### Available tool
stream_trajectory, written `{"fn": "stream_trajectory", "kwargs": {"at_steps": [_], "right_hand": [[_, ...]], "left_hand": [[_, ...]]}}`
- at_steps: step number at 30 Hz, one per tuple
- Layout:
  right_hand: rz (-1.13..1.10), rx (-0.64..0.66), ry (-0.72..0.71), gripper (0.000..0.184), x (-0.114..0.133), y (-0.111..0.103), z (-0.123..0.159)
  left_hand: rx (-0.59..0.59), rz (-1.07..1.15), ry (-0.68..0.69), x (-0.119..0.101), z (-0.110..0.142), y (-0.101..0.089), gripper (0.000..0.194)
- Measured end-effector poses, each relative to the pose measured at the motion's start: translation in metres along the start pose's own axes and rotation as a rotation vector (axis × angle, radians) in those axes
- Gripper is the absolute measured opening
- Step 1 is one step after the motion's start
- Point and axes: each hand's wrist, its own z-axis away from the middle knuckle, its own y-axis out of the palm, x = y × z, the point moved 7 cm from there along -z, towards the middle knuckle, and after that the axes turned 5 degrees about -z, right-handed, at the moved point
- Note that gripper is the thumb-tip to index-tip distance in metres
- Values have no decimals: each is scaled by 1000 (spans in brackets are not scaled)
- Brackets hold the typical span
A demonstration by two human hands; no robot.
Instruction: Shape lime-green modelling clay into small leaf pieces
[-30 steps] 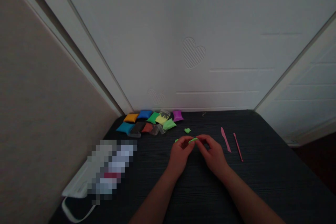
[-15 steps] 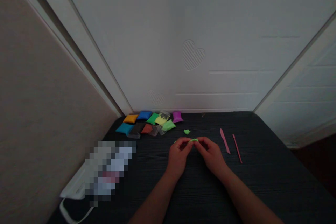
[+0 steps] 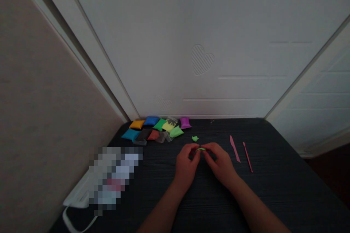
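Between the fingertips of both hands is a thin strip of light green modelling clay (image 3: 201, 149). My left hand (image 3: 187, 162) pinches its left end with thumb and forefinger. At the other end, my right hand (image 3: 218, 158) pinches it the same way, and the two hands nearly meet. Just beyond my fingers, a small shaped lump of green clay (image 3: 195, 138) lies on the dark table (image 3: 210, 204). To the right of my right hand lie a pink plastic knife (image 3: 234, 148) and a thin pink modelling stick (image 3: 247, 157).
Several coloured clay packets, among them a purple packet (image 3: 185, 123), a light green packet (image 3: 176, 131) and a teal packet (image 3: 131, 134), lie at the back left. A blurred-out white item (image 3: 79, 193) with a strap is at the left edge. A white panel (image 3: 164, 43) rises behind the table.
The green clay strip now looks thinner between my fingertips, seen more edge-on. Both hands stay in nearly the same place, and the view has shifted slightly.
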Motion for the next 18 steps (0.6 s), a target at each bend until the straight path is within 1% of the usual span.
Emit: {"fn": "stream_trajectory", "kwargs": {"at_steps": [3, 5, 8, 10, 14, 18], "right_hand": [[-119, -42, 138, 15, -10, -1, 1], [-270, -84, 236, 14, -19, -1, 3], [-502, -108, 327, 16, -27, 5, 5], [-585, -88, 359, 18, -28, 9, 5], [-586, -56, 369, 16, -25, 12, 5], [-443, -41, 341, 14, -23, 10, 5]], "left_hand": [[-42, 142, -53, 5, 1, -1, 24], [-35, 254, -94, 7, 1, 0, 28], [31, 318, -131, 6, 1, 5, 22], [58, 302, -135, 5, 0, 6, 18], [55, 256, -176, 6, -1, 4, 17], [49, 232, -200, 8, 0, 4, 15]]}}
